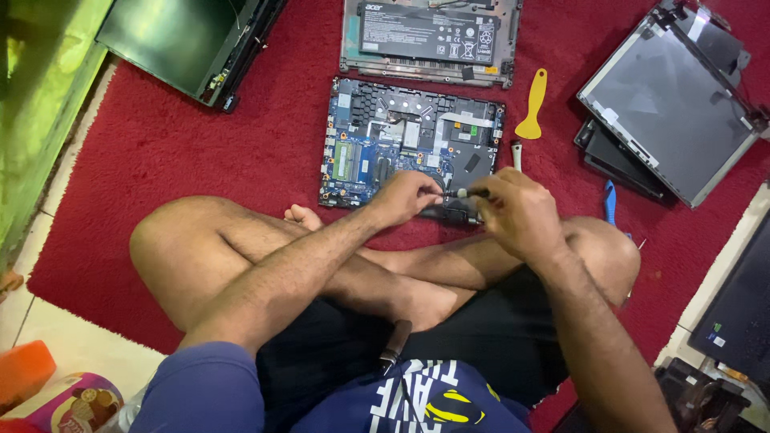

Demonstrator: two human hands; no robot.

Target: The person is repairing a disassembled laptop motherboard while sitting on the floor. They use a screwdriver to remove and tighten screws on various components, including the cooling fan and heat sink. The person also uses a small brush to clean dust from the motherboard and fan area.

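I sit cross-legged on a red carpet [241, 136]. An opened laptop base with a blue circuit board [385, 144] lies in front of my legs. My right hand [517, 212] grips a small screwdriver [469, 193], its tip pointing left at the board's near edge. My left hand [409, 196] pinches at that tip, fingers resting on the board's lower right part. What sits under the fingertips is hidden.
A laptop shell with a black battery [429, 36] lies beyond the board. A yellow pry tool [533, 104] and a blue tool [609, 200] lie to the right. Screen panels lie at the right [674, 104] and upper left [184, 44]. Another tool rests in my lap [395, 341].
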